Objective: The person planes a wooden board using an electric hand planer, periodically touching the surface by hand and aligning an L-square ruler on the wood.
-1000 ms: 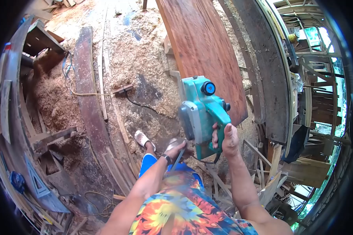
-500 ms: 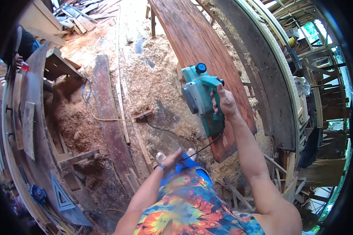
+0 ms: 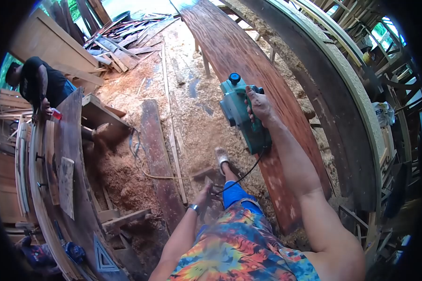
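Note:
A teal electric hand planer [image 3: 239,110] with a black front knob is in my right hand [image 3: 262,107], whose fingers wrap its rear handle. The planer overlaps the left edge of a long reddish-brown plank [image 3: 267,89]; whether it touches the wood I cannot tell. From the planer's back end, a black power cord [image 3: 248,172] curves down to my left hand [image 3: 202,194]. That hand, low beside my blue shorts, appears closed around the cord, though its fingers are partly hidden.
Wood shavings [image 3: 126,173] and a loose board [image 3: 157,150] cover the floor at left. A yellow extension cord [image 3: 162,177] crosses there. Another person [image 3: 44,84] stands by a bench bearing a set square [image 3: 103,256]. Dark planks [image 3: 323,103] line the right.
The view has shifted, bringing the other person more into sight. One of my feet has stepped forward. The planer stays in my right hand, and the cord still runs to my left.

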The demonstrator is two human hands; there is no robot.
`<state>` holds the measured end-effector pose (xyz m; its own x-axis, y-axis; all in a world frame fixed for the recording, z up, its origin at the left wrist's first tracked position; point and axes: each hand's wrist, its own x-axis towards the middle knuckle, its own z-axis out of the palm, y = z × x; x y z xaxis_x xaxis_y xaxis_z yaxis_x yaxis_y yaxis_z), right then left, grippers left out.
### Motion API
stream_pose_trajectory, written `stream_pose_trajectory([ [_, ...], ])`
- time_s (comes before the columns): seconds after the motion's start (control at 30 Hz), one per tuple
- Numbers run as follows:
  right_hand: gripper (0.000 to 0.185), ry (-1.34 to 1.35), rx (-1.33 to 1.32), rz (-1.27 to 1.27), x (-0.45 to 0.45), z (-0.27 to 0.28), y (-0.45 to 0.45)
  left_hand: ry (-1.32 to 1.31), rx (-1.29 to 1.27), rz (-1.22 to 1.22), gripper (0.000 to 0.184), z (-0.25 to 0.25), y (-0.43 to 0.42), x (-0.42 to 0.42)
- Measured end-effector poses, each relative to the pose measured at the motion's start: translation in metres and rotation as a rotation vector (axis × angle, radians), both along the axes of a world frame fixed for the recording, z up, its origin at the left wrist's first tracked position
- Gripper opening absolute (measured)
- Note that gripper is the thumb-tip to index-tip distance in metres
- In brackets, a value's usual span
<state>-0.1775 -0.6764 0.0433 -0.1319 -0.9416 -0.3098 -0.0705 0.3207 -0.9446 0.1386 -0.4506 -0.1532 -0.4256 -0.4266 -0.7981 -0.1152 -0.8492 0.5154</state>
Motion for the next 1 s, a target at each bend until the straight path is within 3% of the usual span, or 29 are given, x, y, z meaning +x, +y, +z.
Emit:
stream_pose_trajectory([
  [0.37, 0.065, 0.073, -0.017, 0.059, 0.024, 0.000, -0.218, -0.095, 0.045, 0.017, 0.081, 0.002, -0.223, -0.009],
  [0.5, 0.069, 0.111, -0.016, 0.073, 0.034, 0.002, -0.292, -0.179, 0.003, 0.078, 0.082, 0.044, -0.305, -0.011],
  [0.57, 0.070, 0.119, -0.022, 0.078, 0.038, 0.000, -0.327, -0.118, 0.010, 0.174, 0.082, 0.013, -0.334, 0.000],
  [0.67, 0.071, 0.166, -0.051, 0.087, 0.044, -0.007, -0.380, -0.128, 0.066, 0.351, 0.084, 0.023, -0.389, 0.002],
  [0.8, 0.071, 0.169, -0.041, 0.103, 0.054, -0.001, -0.446, 0.038, 0.027, 0.297, 0.088, 0.036, -0.472, 0.023],
  [1.0, 0.069, 0.109, -0.036, 0.098, 0.071, 0.013, -0.555, 0.055, 0.012, 0.339, 0.086, -0.018, -0.594, 0.053],
])
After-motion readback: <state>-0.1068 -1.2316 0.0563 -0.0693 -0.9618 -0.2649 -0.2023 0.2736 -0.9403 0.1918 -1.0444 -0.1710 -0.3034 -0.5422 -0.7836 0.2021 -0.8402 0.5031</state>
